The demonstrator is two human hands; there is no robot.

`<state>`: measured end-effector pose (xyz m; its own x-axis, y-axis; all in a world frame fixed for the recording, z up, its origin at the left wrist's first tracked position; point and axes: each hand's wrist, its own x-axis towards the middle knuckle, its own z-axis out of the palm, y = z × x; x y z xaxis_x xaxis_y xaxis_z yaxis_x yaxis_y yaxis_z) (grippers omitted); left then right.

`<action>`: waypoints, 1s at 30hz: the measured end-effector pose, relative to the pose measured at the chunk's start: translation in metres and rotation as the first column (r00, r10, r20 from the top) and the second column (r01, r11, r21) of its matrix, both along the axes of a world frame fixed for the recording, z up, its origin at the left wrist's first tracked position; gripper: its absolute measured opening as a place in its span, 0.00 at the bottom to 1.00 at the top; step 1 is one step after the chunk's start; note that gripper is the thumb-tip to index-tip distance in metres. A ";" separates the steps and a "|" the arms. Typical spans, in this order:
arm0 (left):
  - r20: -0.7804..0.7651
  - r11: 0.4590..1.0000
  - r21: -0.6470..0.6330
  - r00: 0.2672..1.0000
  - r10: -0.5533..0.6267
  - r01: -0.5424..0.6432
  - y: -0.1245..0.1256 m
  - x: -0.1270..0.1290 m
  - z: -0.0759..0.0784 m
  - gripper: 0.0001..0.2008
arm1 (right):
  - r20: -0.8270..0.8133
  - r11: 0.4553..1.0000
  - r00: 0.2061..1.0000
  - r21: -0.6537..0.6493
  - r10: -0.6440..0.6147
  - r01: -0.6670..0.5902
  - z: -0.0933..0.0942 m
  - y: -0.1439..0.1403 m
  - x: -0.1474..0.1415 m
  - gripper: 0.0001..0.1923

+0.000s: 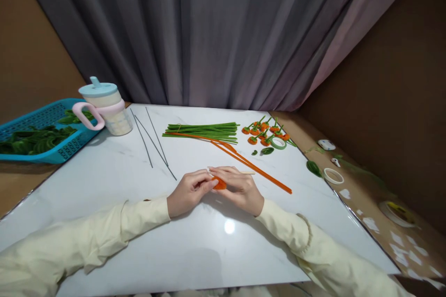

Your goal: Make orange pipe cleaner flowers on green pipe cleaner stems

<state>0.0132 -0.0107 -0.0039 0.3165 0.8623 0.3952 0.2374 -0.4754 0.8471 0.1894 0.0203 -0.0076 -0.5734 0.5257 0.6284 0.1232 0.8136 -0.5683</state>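
My left hand (190,191) and my right hand (239,188) meet at the middle of the white table (195,250), fingertips pinched together on a small orange pipe-cleaner coil (219,184). A thin pale stick (245,172) pokes out to the right from behind my right hand's fingers. Long orange pipe cleaners (259,171) lie diagonally just beyond my right hand, touching the bundle of green pipe cleaners (204,131) farther back. Both sleeves are cream-coloured.
Several finished orange flowers on green stems (265,132) and a tape roll (278,143) lie at the back right. Thin dark wires (153,141) lie left of centre. A lidded cup (104,106) and a blue basket of green leaves (38,132) stand at left. Another tape ring (333,176) sits off the table's right edge.
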 end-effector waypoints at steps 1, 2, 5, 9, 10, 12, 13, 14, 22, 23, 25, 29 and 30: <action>0.005 1.000 0.002 1.000 -0.009 0.009 0.000 0.000 0.000 0.15 | -0.007 1.000 1.000 -0.017 0.005 -0.005 0.000 0.000 0.000 0.18; 0.008 1.000 -0.004 1.000 -0.019 0.019 0.000 0.000 0.000 0.16 | -0.014 0.999 1.000 -0.039 0.009 -0.010 0.001 -0.001 -0.001 0.17; 0.027 0.998 -0.059 0.999 -0.036 0.038 0.001 -0.002 0.001 0.17 | -0.045 0.980 0.999 -0.199 0.005 -0.014 0.004 -0.001 -0.001 0.15; 0.094 0.992 -0.124 0.996 -0.012 0.024 0.003 -0.005 -0.001 0.21 | -0.136 0.739 0.991 -0.668 -0.004 -0.088 0.008 0.003 0.001 0.13; 0.104 0.992 -0.128 0.995 0.003 0.010 0.004 -0.006 -0.001 0.21 | -0.182 0.643 0.983 -0.753 -0.005 -0.136 0.008 0.005 0.002 0.13; 0.122 0.993 -0.108 0.991 0.049 -0.036 0.005 -0.008 -0.001 0.15 | -0.296 0.454 0.955 -0.849 0.012 -0.269 0.007 0.009 0.004 0.16; 0.128 0.995 -0.080 0.989 0.075 -0.065 0.005 -0.008 -0.001 0.12 | -0.352 0.363 0.935 -0.867 0.034 -0.340 0.006 0.011 0.004 0.17; 0.126 0.995 -0.041 0.987 0.095 -0.091 0.006 -0.008 -0.001 0.11 | -0.400 0.275 0.914 -0.874 0.062 -0.401 0.005 0.013 0.005 0.19; 0.045 0.998 0.060 0.999 0.011 -0.014 0.005 -0.003 -0.003 0.12 | -0.468 -0.023 0.873 -0.883 0.137 -0.470 0.000 0.014 0.002 0.20; 0.046 0.997 0.073 0.999 0.023 -0.026 0.005 -0.002 -0.003 0.11 | -0.469 -0.034 0.872 -0.882 0.141 -0.469 0.000 0.014 0.002 0.20; 0.035 0.992 0.113 0.998 0.044 -0.048 0.004 -0.002 -0.003 0.10 | -0.471 -0.041 0.870 -0.881 0.148 -0.471 0.000 0.013 0.002 0.20; 0.009 0.970 0.236 0.998 0.058 -0.059 0.004 -0.002 -0.003 0.12 | -0.480 -0.034 0.859 -0.876 0.177 -0.482 0.002 0.012 0.001 0.18; 0.007 0.958 0.282 0.998 0.059 -0.058 0.004 -0.002 -0.003 0.12 | -0.482 -0.029 0.857 -0.874 0.183 -0.485 0.002 0.011 0.001 0.17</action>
